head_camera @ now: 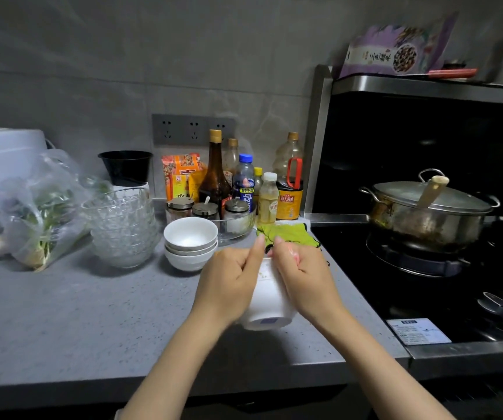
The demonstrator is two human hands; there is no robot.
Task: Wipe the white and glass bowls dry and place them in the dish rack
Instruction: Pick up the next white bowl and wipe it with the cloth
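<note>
1. Both hands are on one white ceramic bowl [270,301]. It's held up over the speckled grey countertop [77,313] near the front edge, tipped so the base faces the camera.
2. Left hand [232,280] is curled round the bowl's left side, with the thumb pointing up toward the far rim.
3. Right hand [303,277] is wrapped round the right side, same deal, thumb up top.
4. Both thumb tips touch a bright green cloth [289,234] bunched at the bowl's far rim. Honestly can't tell if it's tucked inside the bowl or just lying behind it.
5. Just left of the hands, a stack of small white bowls [191,247] sits upright on the counter. Left of that is a stack of clear glass bowls [123,228].
6. Behind those, a cluster of sauce bottles and jars [244,183] stands against the wall.
7. Off to the right, a lidded steel pot [432,216] sits on the black stove [365,283].
</note>
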